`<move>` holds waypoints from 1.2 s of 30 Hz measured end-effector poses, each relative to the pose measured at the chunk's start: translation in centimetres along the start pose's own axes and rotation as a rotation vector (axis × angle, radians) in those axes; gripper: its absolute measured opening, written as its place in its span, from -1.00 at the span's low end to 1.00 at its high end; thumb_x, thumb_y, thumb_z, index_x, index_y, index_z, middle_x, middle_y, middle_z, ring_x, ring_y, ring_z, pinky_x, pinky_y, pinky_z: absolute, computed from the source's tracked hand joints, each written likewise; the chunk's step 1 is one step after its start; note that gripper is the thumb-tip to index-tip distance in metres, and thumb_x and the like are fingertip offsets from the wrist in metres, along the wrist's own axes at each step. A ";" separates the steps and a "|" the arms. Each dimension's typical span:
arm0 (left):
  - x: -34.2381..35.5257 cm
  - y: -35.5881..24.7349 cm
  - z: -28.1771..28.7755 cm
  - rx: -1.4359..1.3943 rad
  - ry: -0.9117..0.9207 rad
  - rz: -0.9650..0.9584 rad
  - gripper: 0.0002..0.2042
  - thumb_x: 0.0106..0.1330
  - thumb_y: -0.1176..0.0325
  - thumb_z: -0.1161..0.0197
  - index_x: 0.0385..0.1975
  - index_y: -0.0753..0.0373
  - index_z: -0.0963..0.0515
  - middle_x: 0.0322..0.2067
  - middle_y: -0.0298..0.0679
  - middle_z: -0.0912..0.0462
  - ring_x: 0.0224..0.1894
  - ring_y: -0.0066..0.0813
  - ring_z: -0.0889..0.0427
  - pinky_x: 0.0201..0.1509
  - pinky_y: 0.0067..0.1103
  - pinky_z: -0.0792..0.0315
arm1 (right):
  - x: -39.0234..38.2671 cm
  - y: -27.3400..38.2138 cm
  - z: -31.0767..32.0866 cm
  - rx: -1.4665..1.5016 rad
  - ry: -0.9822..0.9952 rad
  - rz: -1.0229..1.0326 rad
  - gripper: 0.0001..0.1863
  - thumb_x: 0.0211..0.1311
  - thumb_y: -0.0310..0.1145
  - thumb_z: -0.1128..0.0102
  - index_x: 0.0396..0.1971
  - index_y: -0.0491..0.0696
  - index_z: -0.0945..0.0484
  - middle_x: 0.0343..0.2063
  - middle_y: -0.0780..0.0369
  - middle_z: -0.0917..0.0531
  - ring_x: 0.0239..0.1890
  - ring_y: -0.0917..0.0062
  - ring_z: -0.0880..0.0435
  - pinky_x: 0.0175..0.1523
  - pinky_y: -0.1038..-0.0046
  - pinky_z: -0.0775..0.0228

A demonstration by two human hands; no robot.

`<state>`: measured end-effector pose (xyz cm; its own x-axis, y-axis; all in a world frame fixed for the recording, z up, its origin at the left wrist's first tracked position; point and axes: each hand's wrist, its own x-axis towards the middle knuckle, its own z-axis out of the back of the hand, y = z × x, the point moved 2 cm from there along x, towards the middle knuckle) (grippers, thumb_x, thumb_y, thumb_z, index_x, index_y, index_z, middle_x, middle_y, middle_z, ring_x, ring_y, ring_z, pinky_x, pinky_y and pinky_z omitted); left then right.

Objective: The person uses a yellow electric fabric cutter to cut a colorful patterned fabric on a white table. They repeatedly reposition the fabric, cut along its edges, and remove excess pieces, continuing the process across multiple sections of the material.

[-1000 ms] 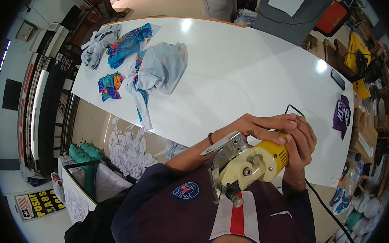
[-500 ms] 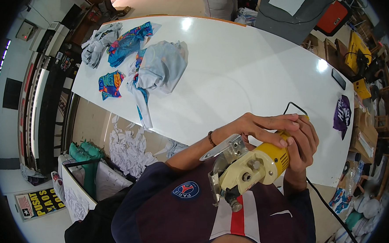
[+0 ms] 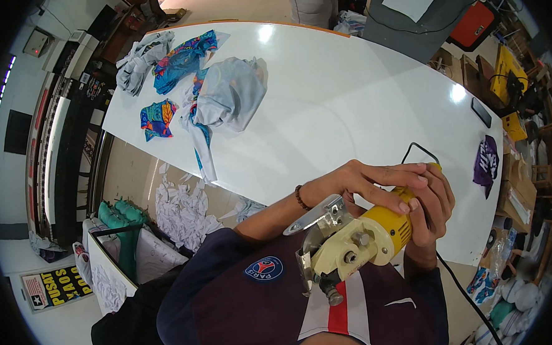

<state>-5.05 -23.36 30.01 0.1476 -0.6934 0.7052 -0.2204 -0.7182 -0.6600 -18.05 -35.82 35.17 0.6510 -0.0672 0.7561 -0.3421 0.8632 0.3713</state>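
Note:
A yellow and cream electric rotary fabric cutter (image 3: 354, 240) is held up in front of my chest, its metal foot and blade guard toward the left. My left hand (image 3: 370, 183) reaches over from the left, a dark bracelet on its wrist, with its fingers laid across the top of the yellow motor body. My right hand (image 3: 437, 204) wraps round the rear of the same body. Between them the two hands hide much of the handle. A black power cord (image 3: 469, 293) trails down at the right. The cutter is off the table.
A large white table (image 3: 322, 101) stretches ahead. Colourful and pale fabric pieces (image 3: 228, 97) lie at its far left. On its right are a phone (image 3: 481, 112) and a purple cloth (image 3: 486, 164). Fabric scraps (image 3: 181, 209) cover some floor at left, near a large printer (image 3: 62, 146).
Both hands keep the same hold on the cutter. It has shifted only very slightly; the fabrics on the table stay put.

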 end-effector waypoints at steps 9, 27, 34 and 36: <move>-1.0 1.1 0.6 0.297 -0.104 0.095 -0.37 0.22 0.33 -0.47 0.36 -0.09 -0.51 0.41 -0.12 -0.45 0.48 0.03 -0.37 0.53 -0.10 -0.31 | -2.2 -3.1 -2.8 -0.025 -0.075 0.156 -0.63 0.17 -0.37 -0.38 -0.06 -0.22 -0.57 -0.21 0.02 -0.71 -0.24 0.11 -0.73 -0.13 0.16 -0.64; -32.1 1.5 25.7 1.777 -1.236 0.794 -0.57 0.20 0.20 -0.51 0.04 0.23 -0.66 -0.08 -0.09 -0.68 -0.09 -0.11 -0.71 0.01 -0.33 -0.61 | -24.7 -20.6 -3.0 0.726 -0.498 -1.790 -0.52 0.28 -0.12 -0.32 0.03 -0.11 -0.44 -0.29 0.12 -0.61 -0.25 0.27 -0.71 -0.23 0.23 -0.61; -31.8 -0.3 28.3 1.625 -1.168 1.187 -0.68 0.26 0.17 -0.40 -0.02 0.10 -0.64 -0.11 -0.08 -0.67 -0.02 -0.01 -0.67 0.09 -0.21 -0.56 | -29.2 -26.0 0.7 0.813 -0.730 -1.728 -0.57 0.26 -0.09 -0.31 -0.02 -0.03 -0.45 -0.32 0.17 -0.58 -0.33 0.33 -0.64 -0.24 0.33 -0.56; -31.7 -0.2 29.2 1.576 -1.185 1.246 -0.77 0.27 0.23 -0.37 -0.13 0.13 -0.65 -0.11 -0.07 -0.66 -0.01 -0.01 -0.66 0.07 -0.20 -0.55 | -29.6 -26.6 1.7 0.768 -0.734 -1.751 -0.57 0.24 -0.08 -0.34 -0.06 -0.03 -0.45 -0.33 0.17 -0.59 -0.33 0.35 -0.64 -0.24 0.35 -0.55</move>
<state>18.45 -2.91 0.19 0.9973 0.0263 -0.0681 -0.0581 0.8510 -0.5220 -29.39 -57.58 3.81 0.2630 -0.7330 -0.6273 -0.0690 -0.6628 0.7456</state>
